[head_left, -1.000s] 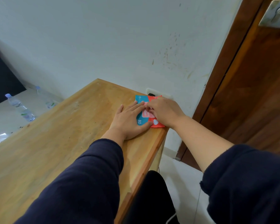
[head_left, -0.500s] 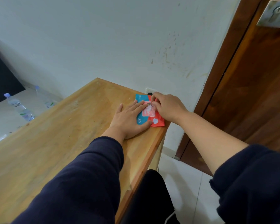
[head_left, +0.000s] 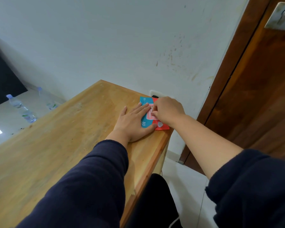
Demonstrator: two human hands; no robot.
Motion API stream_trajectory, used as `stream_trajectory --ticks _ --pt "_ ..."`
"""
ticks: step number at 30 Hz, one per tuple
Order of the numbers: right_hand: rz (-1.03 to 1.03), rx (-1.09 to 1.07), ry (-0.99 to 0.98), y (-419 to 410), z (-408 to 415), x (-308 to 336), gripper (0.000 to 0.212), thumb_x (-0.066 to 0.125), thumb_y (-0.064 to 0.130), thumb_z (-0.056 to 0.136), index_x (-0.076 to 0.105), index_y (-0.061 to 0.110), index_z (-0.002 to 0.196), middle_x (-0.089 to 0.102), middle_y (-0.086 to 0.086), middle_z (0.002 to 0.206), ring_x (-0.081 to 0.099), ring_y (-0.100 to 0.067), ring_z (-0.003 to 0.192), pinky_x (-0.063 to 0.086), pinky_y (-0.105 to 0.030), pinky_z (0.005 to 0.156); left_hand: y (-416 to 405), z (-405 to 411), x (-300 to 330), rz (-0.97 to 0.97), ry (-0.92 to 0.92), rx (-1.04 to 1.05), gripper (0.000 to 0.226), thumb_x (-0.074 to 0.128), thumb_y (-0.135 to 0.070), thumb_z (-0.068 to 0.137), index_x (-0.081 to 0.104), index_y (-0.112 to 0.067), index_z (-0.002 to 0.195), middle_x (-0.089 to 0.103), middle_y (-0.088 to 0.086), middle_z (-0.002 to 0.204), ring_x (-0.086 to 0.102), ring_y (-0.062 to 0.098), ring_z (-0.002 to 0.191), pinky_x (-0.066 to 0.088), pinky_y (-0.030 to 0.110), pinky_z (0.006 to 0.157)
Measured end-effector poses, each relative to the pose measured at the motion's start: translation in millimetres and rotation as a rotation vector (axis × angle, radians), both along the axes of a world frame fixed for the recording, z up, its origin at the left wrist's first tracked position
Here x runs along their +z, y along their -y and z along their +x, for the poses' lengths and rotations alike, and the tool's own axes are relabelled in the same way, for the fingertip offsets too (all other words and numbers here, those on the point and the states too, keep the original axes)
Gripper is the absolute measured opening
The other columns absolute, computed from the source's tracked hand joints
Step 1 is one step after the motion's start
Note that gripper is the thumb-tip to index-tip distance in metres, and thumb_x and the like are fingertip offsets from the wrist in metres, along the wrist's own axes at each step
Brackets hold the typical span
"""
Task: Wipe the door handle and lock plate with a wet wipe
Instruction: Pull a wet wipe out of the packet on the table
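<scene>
The wooden tabletop (head_left: 59, 145) is pale, with scratches and worn spots, and its far edge meets a white wall (head_left: 105, 38) that has brown stains near the door. On the far right corner of the tabletop lies a flat blue and red pack of wet wipes (head_left: 145, 122). The left hand (head_left: 135, 122) is spread flat, pressing on the blue part of the pack. The right hand (head_left: 168, 111) pinches the pink flap on top of the pack with its fingertips. The dark brown door (head_left: 262, 96) stands at the right, with the metal lock plate (head_left: 280, 16) high on it. Two plastic bottles (head_left: 21, 109) stand on a white surface beyond the left side.
</scene>
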State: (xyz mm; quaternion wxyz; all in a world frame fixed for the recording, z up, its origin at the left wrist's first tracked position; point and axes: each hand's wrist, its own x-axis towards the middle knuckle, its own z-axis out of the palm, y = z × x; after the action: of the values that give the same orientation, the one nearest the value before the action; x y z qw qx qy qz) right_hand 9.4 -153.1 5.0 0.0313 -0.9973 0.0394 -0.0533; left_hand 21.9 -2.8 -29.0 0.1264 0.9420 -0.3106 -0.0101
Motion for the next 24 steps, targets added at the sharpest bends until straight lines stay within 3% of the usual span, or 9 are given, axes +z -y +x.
stream_trajectory --ticks 7,13,16,19,24 --pt "-0.096 0.131 -0.054 -1.2 -6.1 -6.5 0.04 0.057 0.028 0.091 0.049 0.01 0.126 0.055 -0.008 0.124 0.051 -0.024 0.112 0.05 -0.034 0.088 0.0 0.3 0.2 -0.005 0.0 0.003 0.081 0.029 -0.076 0.085 0.014 -0.035 0.153 0.016 -0.015 0.159 0.005 0.007 0.148 0.001 0.052 0.119" --pt "0.056 0.067 -0.176 3.1 -2.9 1.8 0.051 0.071 0.019 0.082 0.048 0.004 0.125 0.055 -0.01 0.126 0.054 -0.026 0.113 0.047 -0.035 0.092 0.2 -0.2 1.2 0.002 -0.004 0.005 0.08 0.029 -0.076 0.085 0.012 -0.036 0.153 0.016 -0.015 0.159 0.006 0.008 0.148 0.0 0.052 0.119" --pt "0.157 0.037 -0.168 4.7 -5.0 2.7 0.035 0.058 0.022 0.092 0.052 0.006 0.122 0.057 -0.011 0.122 0.056 -0.026 0.11 0.047 -0.037 0.091 0.5 0.4 0.9 0.01 -0.011 0.005 0.08 0.029 -0.076 0.085 0.012 -0.036 0.153 0.016 -0.015 0.159 0.005 0.008 0.148 -0.001 0.052 0.119" --pt "0.326 0.02 -0.049 8.4 -10.2 1.5 0.024 0.046 0.033 0.097 0.058 0.013 0.106 0.064 -0.003 0.107 0.058 -0.021 0.101 0.046 -0.039 0.092 0.5 0.8 0.3 0.015 -0.011 0.007 0.081 0.028 -0.077 0.085 0.013 -0.035 0.153 0.016 -0.015 0.159 0.005 0.008 0.148 -0.001 0.051 0.119" --pt "0.217 0.011 -0.029 5.4 -9.9 -2.2 0.013 0.054 0.033 0.092 0.062 0.024 0.096 0.067 0.002 0.097 0.059 -0.019 0.098 0.032 -0.043 0.104 0.0 -1.0 0.6 0.023 0.005 0.005 0.081 0.026 -0.076 0.086 0.013 -0.034 0.153 0.014 -0.015 0.16 0.004 0.006 0.148 -0.001 0.05 0.119"
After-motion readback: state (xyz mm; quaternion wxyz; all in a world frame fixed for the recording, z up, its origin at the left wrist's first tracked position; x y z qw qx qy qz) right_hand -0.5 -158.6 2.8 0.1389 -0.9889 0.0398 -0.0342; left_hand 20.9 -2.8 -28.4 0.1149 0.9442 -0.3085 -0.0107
